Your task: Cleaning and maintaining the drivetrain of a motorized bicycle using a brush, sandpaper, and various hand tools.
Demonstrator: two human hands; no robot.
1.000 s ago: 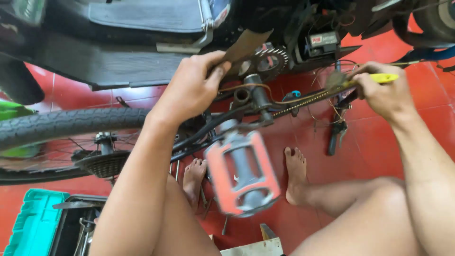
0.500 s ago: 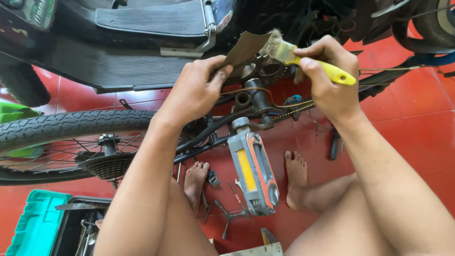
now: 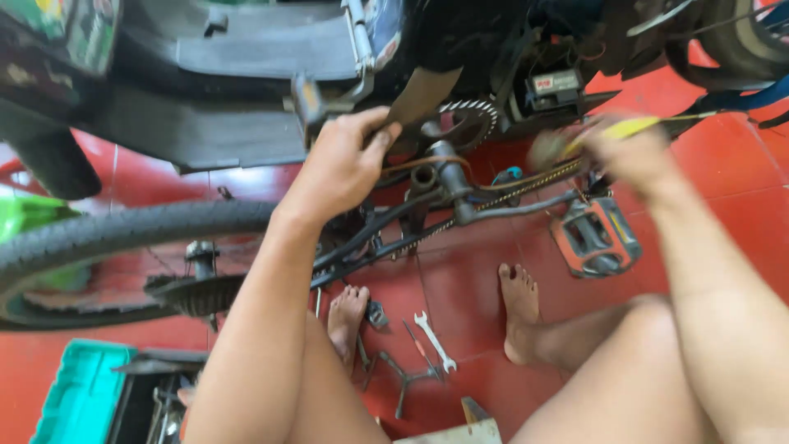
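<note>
Left hand (image 3: 341, 168): upper centre of frame — fingers closed on the brown chain guard (image 3: 423, 92).
Right hand (image 3: 629, 152): upper right, blurred — gripping a yellow-handled brush (image 3: 575, 140) at the chain (image 3: 526, 179).
Advice: steady guard; short strokes along links.

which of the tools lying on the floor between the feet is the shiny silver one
The open-ended spanner, lying between the bare feet: it is bright silver, while the tools beside it are dark.
</note>
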